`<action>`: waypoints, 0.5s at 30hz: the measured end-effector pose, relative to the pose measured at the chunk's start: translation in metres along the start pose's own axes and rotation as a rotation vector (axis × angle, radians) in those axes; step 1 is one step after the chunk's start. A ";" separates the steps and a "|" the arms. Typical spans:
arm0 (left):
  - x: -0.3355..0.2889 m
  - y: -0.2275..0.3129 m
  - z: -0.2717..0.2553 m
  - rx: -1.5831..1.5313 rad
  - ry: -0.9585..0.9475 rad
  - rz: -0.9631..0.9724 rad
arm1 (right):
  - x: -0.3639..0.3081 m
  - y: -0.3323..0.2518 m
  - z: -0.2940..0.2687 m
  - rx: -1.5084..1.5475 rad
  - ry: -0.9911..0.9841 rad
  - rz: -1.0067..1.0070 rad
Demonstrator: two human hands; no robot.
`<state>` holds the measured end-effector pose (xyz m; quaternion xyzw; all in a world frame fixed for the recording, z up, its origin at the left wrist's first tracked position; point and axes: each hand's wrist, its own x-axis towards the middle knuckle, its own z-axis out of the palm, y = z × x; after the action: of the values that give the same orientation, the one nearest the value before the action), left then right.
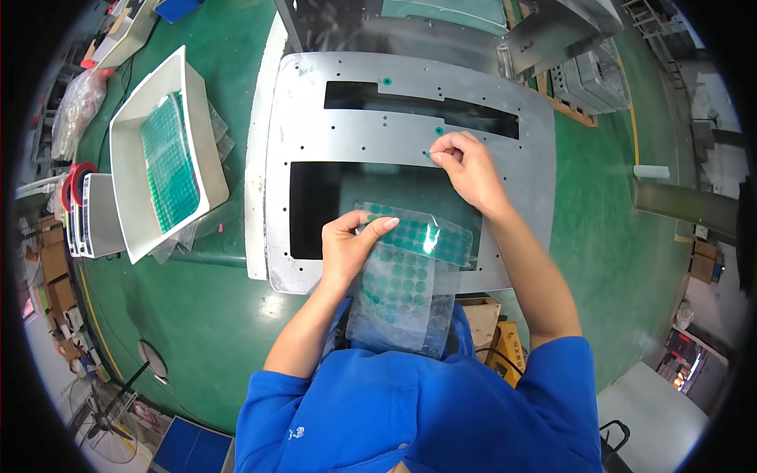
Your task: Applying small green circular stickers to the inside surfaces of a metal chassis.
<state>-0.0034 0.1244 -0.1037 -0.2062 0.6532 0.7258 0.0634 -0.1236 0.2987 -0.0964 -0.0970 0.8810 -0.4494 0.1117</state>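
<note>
My left hand pinches a clear sheet of green round stickers between thumb and fingers, over the near cutout of a grey metal panel. Below it hang more sheets of round stickers, close to my front. My right hand is closed in a pinch just above the strip between the panel's two cutouts. A small bit of green shows at its fingertips, apparently a round sticker, largely hidden by the fingers. Two green round stickers sit on the panel, one near the far cutout and another beyond my right hand.
At the left stands a white bin with green sticker sheets inside. Metal parts rise behind the panel. A pedestal fan is at the lower left, and a yellow-orange piece of equipment sits below the panel's near edge.
</note>
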 end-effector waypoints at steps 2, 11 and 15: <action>0.000 -0.003 0.000 -0.032 0.008 0.012 | 0.005 -0.001 0.003 -0.094 -0.029 0.067; -0.001 -0.002 -0.002 0.027 0.000 -0.004 | 0.010 -0.005 0.006 -0.210 -0.002 0.036; 0.000 -0.003 -0.001 0.008 -0.008 -0.013 | 0.010 -0.005 0.007 -0.238 0.001 0.031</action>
<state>-0.0023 0.1236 -0.1062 -0.2074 0.6545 0.7236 0.0716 -0.1310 0.2881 -0.0971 -0.0956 0.9296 -0.3400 0.1057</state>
